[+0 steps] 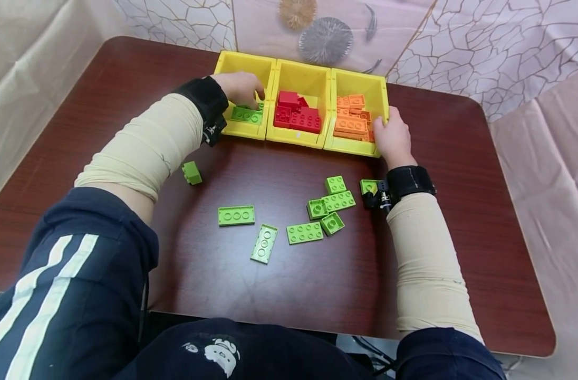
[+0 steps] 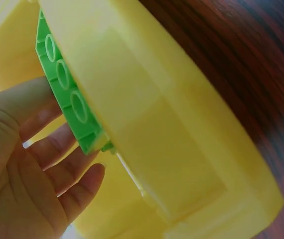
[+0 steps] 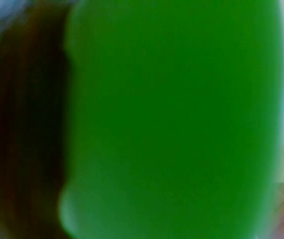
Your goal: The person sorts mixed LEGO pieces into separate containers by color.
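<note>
Three yellow bins (image 1: pixel 298 140) stand joined in a row at the back of the table. My left hand (image 1: pixel 241 88) reaches into the left bin, over a green toy brick (image 1: pixel 246 115) lying hollow side up. In the left wrist view, its loosely bent fingers (image 2: pixel 65 169) lie beside and partly behind that brick, close to the bin wall. My right hand (image 1: pixel 394 136) grips the right bin by its outer side wall, thumb over the rim. A green brick (image 3: pixel 177 119) fills most of the right wrist view, blurred and very close.
Red bricks (image 1: pixel 298 113) lie in the middle bin, orange bricks (image 1: pixel 353 119) in the right one. Several green bricks (image 1: pixel 305 233) are scattered over the brown table (image 1: pixel 222 279). One green brick (image 1: pixel 192 173) lies near my left forearm, another (image 1: pixel 368 186) beside my right wrist.
</note>
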A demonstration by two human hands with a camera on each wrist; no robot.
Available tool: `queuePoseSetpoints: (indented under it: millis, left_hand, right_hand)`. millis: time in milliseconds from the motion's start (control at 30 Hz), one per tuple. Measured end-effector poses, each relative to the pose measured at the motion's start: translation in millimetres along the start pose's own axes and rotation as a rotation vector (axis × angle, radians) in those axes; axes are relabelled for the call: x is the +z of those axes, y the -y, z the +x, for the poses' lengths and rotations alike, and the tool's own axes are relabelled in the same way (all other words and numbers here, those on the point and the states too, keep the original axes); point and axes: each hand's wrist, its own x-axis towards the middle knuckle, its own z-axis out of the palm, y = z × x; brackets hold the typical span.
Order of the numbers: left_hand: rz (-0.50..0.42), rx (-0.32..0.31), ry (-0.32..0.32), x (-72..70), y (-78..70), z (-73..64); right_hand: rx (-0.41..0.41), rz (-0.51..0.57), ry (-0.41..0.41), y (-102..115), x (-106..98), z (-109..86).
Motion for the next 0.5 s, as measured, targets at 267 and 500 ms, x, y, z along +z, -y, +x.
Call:
queuePoseSetpoints:
  millis: [267, 500]
  left_hand:
    - [-0.034, 0.013, -0.031, 4.9, 4.9, -7.4]
    - [-0.062, 0.082, -0.234, 15.1, -6.4, -36.3]
  right_hand:
    - [-0.023, -0.007, -0.009, -0.4, 2.0, -0.7]
    - [-0.028, -0.011, -0.021, -0.9, 0.1, 0.6]
